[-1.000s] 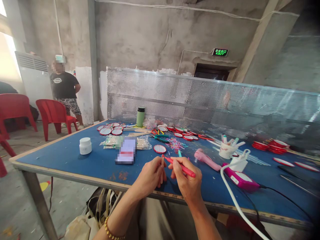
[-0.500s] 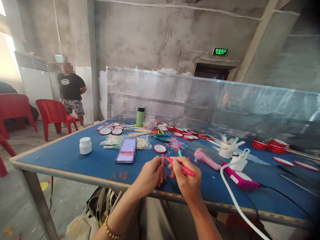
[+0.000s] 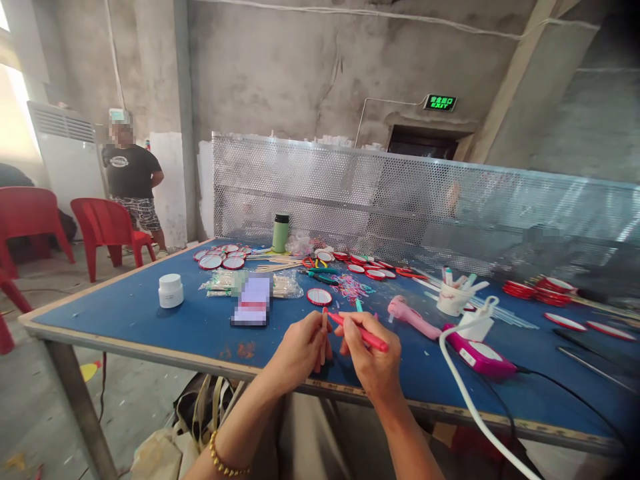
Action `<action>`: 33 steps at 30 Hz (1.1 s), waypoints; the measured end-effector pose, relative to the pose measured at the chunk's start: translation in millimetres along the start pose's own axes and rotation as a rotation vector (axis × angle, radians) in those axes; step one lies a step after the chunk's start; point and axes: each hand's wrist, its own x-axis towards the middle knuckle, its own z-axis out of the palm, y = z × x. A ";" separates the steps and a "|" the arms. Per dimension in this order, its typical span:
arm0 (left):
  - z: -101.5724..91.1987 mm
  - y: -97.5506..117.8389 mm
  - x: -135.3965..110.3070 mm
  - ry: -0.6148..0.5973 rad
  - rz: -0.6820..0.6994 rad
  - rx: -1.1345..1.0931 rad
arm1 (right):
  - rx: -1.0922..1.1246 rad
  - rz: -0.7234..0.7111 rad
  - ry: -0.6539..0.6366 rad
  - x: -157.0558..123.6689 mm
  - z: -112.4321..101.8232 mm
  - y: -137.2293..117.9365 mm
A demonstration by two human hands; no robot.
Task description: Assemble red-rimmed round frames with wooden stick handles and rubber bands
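My left hand (image 3: 303,347) is closed on a flat wooden stick (image 3: 325,328), held upright with its top end coloured red. A red marker pen (image 3: 373,337) lies in the pinch of my right hand (image 3: 377,357), its tip pointing left at the stick's red end. Whether the tip touches the wood I cannot tell. Just beyond my hands is a round white disc with a red rim (image 3: 319,297). A phone (image 3: 253,300) with a blurred screen rests left of it, against plastic-wrapped bundles of sticks (image 3: 287,285).
On the blue table (image 3: 125,313) stand a white jar (image 3: 171,291), a green bottle (image 3: 281,233) and a cup of pens (image 3: 453,299). A pink handheld tool (image 3: 415,319) and a magenta device (image 3: 480,353) with cables lie right. A person (image 3: 133,173) stands far left.
My hands keep nearly the same pose, with the marker still at the stick's end. The person in the background has shifted slightly left.
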 end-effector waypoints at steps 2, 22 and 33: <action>0.0 -0.4 0.1 0.001 -0.001 -0.006 | 0.000 -0.001 -0.009 0.2 0.0 0.0; 0.0 -1.6 0.4 0.003 0.002 0.005 | 0.001 -0.008 -0.013 0.9 -0.4 -1.5; 0.5 0.0 -0.2 -0.005 -0.008 0.010 | -0.002 -0.011 0.003 -0.7 -0.7 1.5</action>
